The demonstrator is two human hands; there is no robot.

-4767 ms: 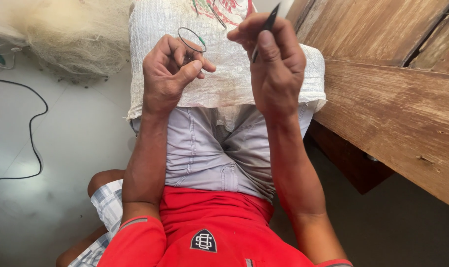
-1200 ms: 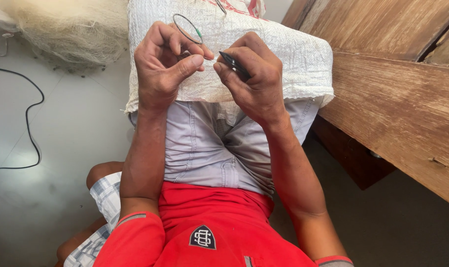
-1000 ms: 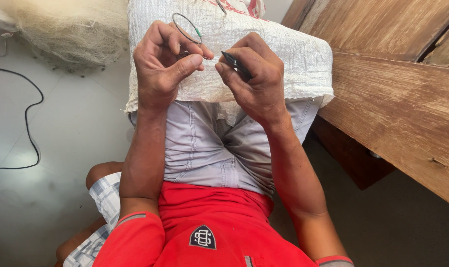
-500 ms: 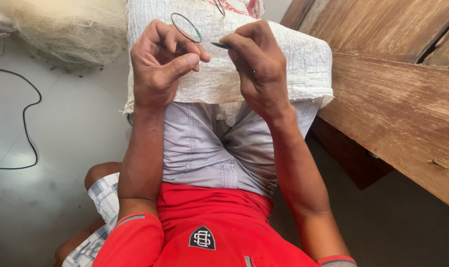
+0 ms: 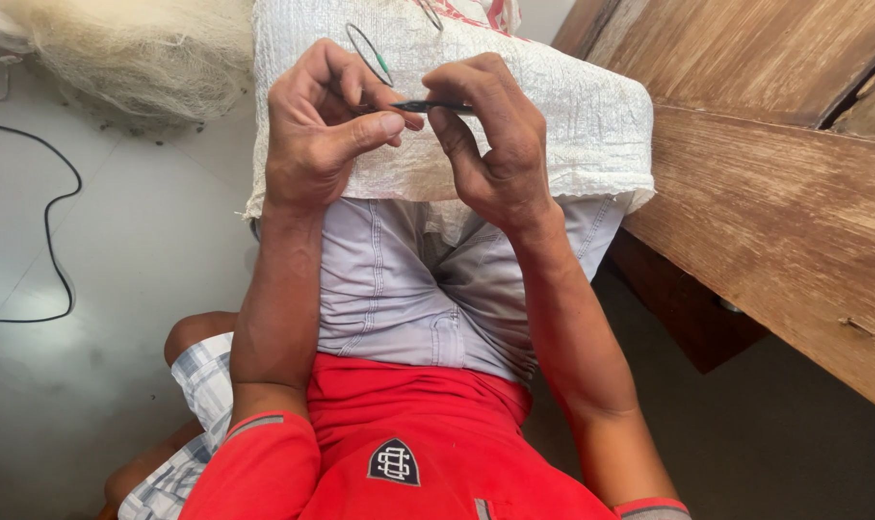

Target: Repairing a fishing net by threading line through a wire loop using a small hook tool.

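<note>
Nearest the camera, just above the grey shorts (image 5: 428,289), the left hand (image 5: 317,144) and right hand (image 5: 495,144) are meeting over the white woven sack (image 5: 572,135) on the lap. The right grip is pinching closed on a thin dark needle-like tool (image 5: 432,107), lying level with its tip pointing left into the left grip, which is curling shut on something too fine to tell. Compared with 0.5 s ago, the tool is sitting flatter and lower; the wire loop (image 5: 370,53) is lying beyond, upper centre.

The single head camera is looking steeply down from close above at the lap, facing the white sack (image 5: 553,125) and floor (image 5: 100,289) beyond.
</note>
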